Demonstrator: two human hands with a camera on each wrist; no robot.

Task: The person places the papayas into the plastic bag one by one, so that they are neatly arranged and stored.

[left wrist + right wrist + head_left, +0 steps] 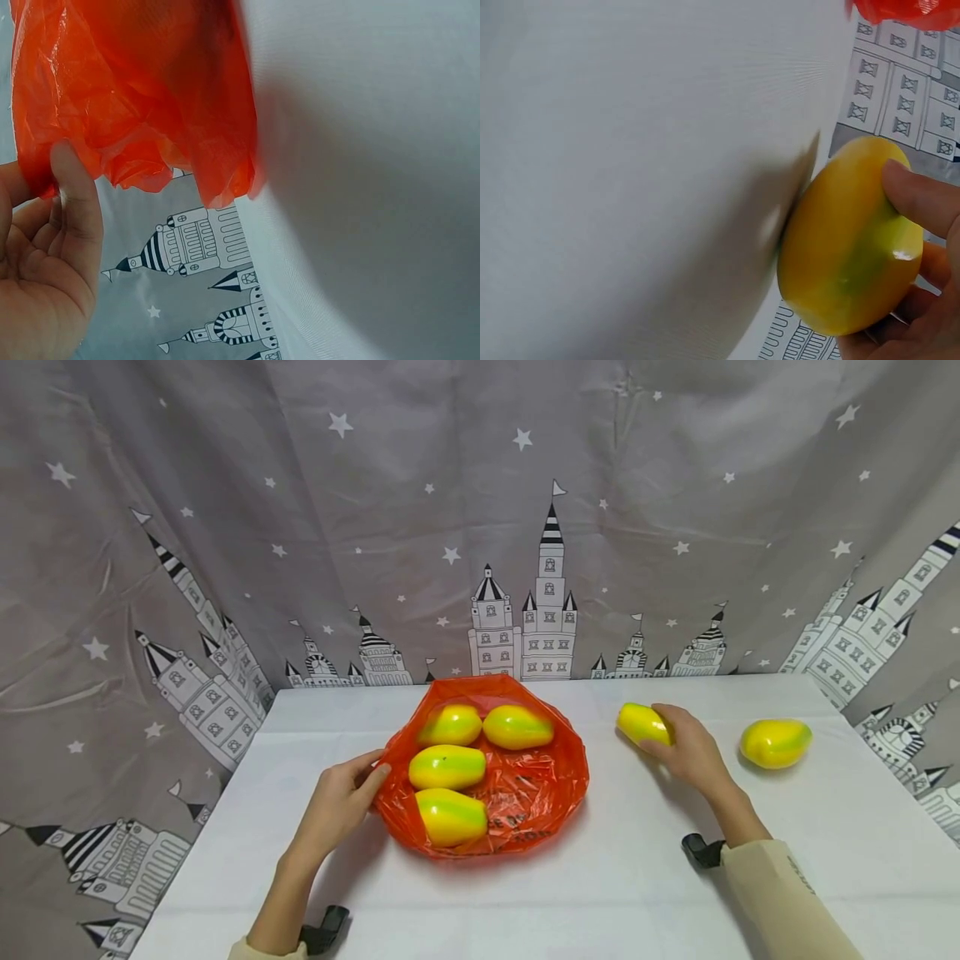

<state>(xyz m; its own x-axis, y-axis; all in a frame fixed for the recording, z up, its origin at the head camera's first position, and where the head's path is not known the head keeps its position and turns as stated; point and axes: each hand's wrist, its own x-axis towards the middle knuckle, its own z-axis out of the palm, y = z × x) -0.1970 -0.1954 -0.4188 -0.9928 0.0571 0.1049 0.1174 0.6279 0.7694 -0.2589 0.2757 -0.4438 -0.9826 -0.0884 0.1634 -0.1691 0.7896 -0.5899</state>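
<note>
A red plastic bag (536, 793) lies spread open on the table with several yellow-green mangoes (447, 767) in it. At its left rim, my left hand (347, 795) pinches the film between thumb and fingers; the left wrist view shows the thumb pressed on the crinkled red plastic (142, 90). To the right of the bag, my right hand (690, 750) grips another mango (642, 724), thumb on one side and fingers on the other. In the right wrist view this mango (847, 240) is close over the white surface and casts a shadow there.
One more mango (776, 743) rests on the white table (600, 893) beyond my right hand, on its right. Behind the table hangs a grey curtain (420, 527) printed with castles and stars. Both wrists carry black camera mounts (702, 852).
</note>
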